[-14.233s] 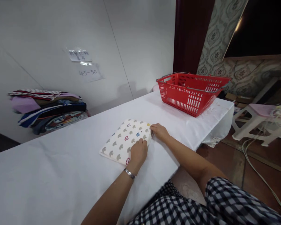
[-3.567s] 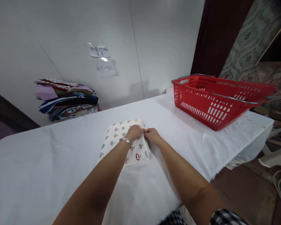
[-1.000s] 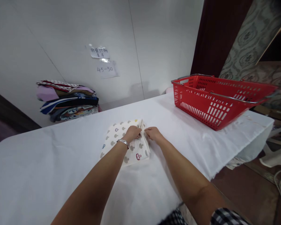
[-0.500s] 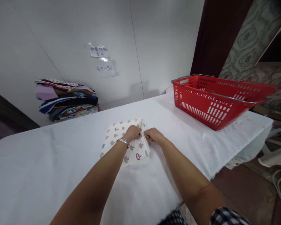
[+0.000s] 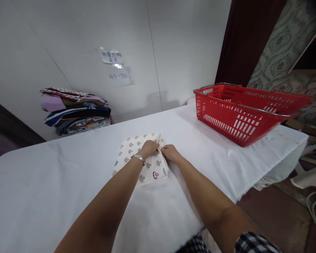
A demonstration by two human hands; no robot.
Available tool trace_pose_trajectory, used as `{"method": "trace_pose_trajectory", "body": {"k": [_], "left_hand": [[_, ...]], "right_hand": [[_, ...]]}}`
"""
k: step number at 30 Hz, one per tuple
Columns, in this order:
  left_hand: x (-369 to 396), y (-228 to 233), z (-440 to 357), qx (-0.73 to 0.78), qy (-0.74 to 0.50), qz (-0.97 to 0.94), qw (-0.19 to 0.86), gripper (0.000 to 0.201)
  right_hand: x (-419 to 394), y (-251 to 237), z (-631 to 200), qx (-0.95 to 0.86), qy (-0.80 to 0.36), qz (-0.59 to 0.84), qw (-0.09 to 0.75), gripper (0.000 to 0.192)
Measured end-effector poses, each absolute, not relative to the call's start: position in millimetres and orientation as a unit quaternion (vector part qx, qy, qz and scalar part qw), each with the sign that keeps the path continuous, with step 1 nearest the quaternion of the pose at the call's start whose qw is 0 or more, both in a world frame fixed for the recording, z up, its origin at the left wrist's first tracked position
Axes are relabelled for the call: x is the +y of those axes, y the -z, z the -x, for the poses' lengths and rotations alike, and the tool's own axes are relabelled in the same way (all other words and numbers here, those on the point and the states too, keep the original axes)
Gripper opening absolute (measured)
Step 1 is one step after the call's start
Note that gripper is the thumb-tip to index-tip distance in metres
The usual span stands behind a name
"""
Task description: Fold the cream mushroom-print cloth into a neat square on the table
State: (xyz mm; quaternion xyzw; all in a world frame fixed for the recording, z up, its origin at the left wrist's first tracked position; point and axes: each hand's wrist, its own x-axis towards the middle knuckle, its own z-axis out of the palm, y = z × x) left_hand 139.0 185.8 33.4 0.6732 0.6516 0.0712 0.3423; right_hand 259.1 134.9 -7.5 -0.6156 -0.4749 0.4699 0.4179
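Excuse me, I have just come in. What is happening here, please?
A folded, mushroom-printed cloth lies on the white-covered table. The person's left hand grips a gathered part near its right edge; the right hand touches that edge. A red basket stands farther right, and a clothes stack lies by the wall.

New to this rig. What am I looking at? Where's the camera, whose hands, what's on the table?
No machine here: these are a person's two bare hands, seen by one camera worn on the head, looking forward and down. The left hand, with a silvery bracelet at the wrist, pinches the gathered edge of a folded cloth printed with mushroom-like shapes. The right hand is at that same edge; its exact grip is hard to make out. The cloth lies on a table covered in white. Also on it, toward the right, stands a red basket. A stack of fabrics sits by the wall at the far edge.
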Motion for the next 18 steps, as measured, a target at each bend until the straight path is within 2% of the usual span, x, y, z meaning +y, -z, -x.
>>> {"method": "trace_pose_trajectory", "body": {"k": [6,12,18], "left_hand": [[198,-33,-145,0.661,-0.027,-0.690,0.294,0.021],[207,-30,-150,0.647,0.020,-0.719,0.252,0.020],[206,-32,-150,0.631,0.046,-0.731,0.257,0.025]], "right_hand": [[140,13,-263,-0.519,-0.399,0.612,0.444,0.008],[142,19,-263,-0.527,-0.404,0.593,0.455,0.009],[144,22,-261,-0.517,-0.420,0.581,0.468,0.009]]}}
